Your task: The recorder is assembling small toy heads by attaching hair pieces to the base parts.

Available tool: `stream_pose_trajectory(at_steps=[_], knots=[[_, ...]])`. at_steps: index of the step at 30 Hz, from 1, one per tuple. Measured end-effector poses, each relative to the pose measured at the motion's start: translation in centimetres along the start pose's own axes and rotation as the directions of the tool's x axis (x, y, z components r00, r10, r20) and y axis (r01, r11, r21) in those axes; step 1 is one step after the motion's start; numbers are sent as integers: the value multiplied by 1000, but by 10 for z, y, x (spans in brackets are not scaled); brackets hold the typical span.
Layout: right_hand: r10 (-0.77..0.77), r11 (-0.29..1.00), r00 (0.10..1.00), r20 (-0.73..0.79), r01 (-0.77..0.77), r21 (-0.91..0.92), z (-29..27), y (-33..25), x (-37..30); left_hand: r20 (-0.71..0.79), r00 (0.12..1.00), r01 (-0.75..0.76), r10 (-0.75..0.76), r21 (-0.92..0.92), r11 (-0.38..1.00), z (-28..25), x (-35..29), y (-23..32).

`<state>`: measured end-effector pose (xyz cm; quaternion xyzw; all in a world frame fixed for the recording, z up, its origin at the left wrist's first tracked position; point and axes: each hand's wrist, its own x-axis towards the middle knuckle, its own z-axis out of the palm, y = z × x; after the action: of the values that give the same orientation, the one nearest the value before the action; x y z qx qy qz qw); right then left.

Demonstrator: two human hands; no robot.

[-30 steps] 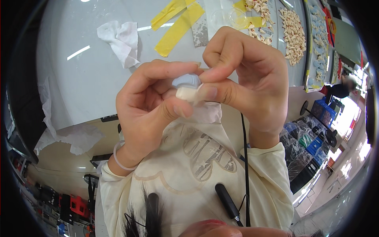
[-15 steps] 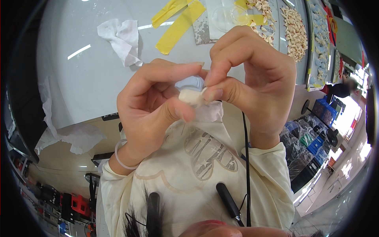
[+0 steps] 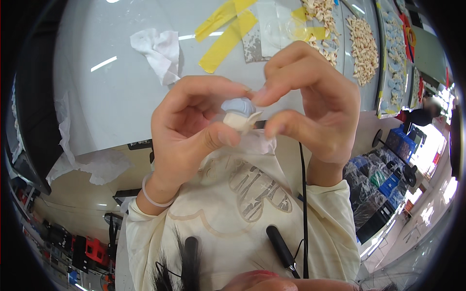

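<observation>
While the left hand (image 3: pixel 187 128) pinches a small cream piece with a pale blue cap (image 3: pixel 239 112) at frame centre, above the counter (image 3: pixel 97 92), my right hand (image 3: pixel 310 104) nips its edge. Mid-fitting, I judge; next calls for steady fingertip pressure.

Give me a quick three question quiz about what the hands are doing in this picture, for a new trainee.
1. True or false: both hands pinch one small piece together.
2. What lies crumpled on the table, far left? A) white tissue B) red cloth C) sponge
3. What is on the left wrist?

Key:
1. True: left hand and right hand hold the small white and pale blue piece.
2. A: white tissue on the table.
3. A clear band.
</observation>
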<state>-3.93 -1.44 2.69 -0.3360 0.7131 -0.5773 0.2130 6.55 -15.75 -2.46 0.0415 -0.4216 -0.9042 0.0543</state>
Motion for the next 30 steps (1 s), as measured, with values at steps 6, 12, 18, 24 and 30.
stream_pose_trajectory(at_steps=[6, 12, 18, 24, 30], knots=[[-130, 962, 991, 36, 135, -237, 2, 3, -8, 167, 954, 294, -248, -372, 881, 7, 6, -1], [-192, 854, 981, 31, 182, -487, -10, -3, -20, 119, 949, 310, -293, -169, 936, 22, 6, 0], [1, 998, 992, -129, 7, 58, -86, 13, -69, -33, 996, 91, -85, 339, 936, 36, 5, 1], [109, 993, 581, -807, -102, 61, -253, 47, -132, -5, 999, -39, 51, 565, 824, 28, 8, 20], [157, 676, 401, -902, -710, -198, -307, 94, -120, 40, 998, -58, 42, 613, 788, 35, 7, 23]])
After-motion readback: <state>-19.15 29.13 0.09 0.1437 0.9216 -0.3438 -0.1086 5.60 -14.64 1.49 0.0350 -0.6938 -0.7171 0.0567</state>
